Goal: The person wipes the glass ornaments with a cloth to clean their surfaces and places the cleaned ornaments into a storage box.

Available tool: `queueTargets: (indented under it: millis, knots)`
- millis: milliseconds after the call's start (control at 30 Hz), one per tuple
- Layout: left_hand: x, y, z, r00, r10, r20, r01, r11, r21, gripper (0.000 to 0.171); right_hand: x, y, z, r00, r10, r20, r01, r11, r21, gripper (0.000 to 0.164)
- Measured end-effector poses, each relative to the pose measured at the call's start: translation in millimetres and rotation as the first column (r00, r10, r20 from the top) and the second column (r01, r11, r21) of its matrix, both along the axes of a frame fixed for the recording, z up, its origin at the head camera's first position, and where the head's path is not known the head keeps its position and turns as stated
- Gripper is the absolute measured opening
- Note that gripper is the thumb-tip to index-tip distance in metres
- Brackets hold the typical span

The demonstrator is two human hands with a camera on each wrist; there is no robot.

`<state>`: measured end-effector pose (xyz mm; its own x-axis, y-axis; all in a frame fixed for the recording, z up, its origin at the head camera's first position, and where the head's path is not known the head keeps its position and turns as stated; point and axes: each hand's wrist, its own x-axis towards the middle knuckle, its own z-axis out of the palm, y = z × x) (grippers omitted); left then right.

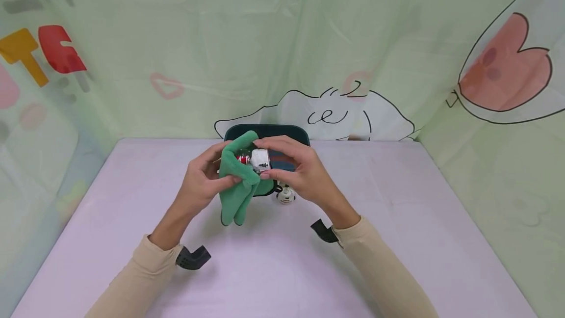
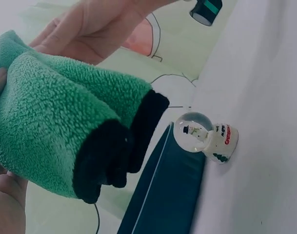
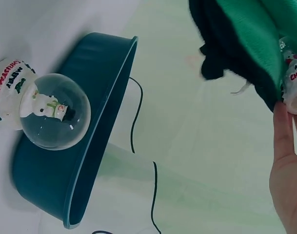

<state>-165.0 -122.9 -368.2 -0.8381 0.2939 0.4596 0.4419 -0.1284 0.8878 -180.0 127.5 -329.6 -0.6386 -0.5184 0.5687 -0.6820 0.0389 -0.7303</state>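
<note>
My left hand (image 1: pixel 199 178) grips a fluffy green cloth (image 1: pixel 238 195) with dark edging, thumb in front and fingers behind. The cloth wraps the glass end of a snow globe (image 1: pixel 261 159), which lies sideways above the table. From the right, my right hand (image 1: pixel 304 163) pinches the globe's white base between thumb and fingers. In the right wrist view this base (image 3: pixel 295 80) shows red lettering beside the cloth. A second snow globe (image 2: pixel 221 142), with a snowman inside and a white lettered base, stands upright on the table below the hands.
A dark teal plastic bin (image 3: pixel 46 180) sits behind the standing globe, partly covered by the hands and cloth in the head view. The pale lilac table (image 1: pixel 375 185) ends at a green printed curtain (image 1: pixel 247 53) on the back and sides.
</note>
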Motion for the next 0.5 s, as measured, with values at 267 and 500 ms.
queueTargets:
  millis: [267, 500]
  knots:
    - [-1.1, -0.9, 3.9, 0.999, 0.0, 0.048, 0.001, 1.0, -0.015, 0.065, -5.0, 2.4, 1.1, 0.979, -0.028, -0.203, 0.035, 0.999, 0.029, 0.058]
    - [0.9, -0.6, 5.2, 0.996, -0.029, 0.086, 0.028, 1.0, 0.008, 0.064, -5.6, 3.9, 2.1, 0.975, -0.006, -0.221, 0.01, 1.0, 0.02, 0.057]
